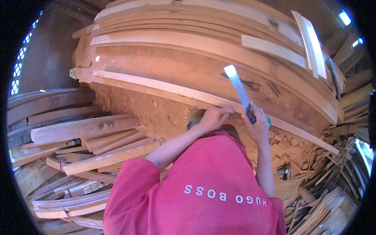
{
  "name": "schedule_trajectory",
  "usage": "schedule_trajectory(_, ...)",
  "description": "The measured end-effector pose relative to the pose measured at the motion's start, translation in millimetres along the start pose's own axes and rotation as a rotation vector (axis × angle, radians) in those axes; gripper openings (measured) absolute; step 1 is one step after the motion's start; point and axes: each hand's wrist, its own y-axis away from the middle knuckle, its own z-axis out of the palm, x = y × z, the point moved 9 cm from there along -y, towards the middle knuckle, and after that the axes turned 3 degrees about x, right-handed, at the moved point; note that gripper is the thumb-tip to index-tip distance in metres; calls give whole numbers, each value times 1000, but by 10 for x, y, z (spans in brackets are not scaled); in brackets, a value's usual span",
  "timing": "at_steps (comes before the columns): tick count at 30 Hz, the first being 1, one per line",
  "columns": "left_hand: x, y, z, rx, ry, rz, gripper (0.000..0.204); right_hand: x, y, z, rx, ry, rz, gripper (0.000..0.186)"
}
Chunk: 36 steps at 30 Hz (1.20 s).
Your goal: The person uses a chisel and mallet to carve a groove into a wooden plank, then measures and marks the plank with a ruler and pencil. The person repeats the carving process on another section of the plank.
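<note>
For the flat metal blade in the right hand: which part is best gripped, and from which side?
Grip the dark handle end, as the right hand does, coming from below. The metal blade tilts up and away from the person, so its lower end is nearest and thicker to hold.

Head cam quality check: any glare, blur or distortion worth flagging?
Head view: strong fisheye, the long plank bows and the corners are vignetted black; the window at top right is blown out; glare whitens the saw blade in the right hand; the left hand is sharp.

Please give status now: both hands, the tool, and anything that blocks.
Left hand shut in a grip on the long pale wooden strip. Right hand shut on chisel, blade up. Nothing blocks; loose planks lie left.
</note>
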Motion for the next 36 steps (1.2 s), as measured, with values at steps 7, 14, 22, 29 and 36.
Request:
schedule_trajectory(7, -223, 846, -946, 507, 728, -4, 26, -1063, 13, 673, -230, -75, -145, 53)
schedule_trajectory(14, -368, 1264, -1974, 897, 705, -180, 22, -1610, -220, 836, -179, -232, -293, 40)
schedule_trajectory(22, 139, 1824, -3329, 1255, 233, -49, 26, -650, -617, 1368, -151, -33, -187, 18)
schedule_trajectory(29, 8, 1657, -3711, 1155, 170, -125, 28, -772, -726, 2199, -159, 44, -139, 21)
schedule_trajectory(36, 47, 201, -3744, 528, 109, -148, 17, -719, -800, 2187, -110, 206, -8, 26)
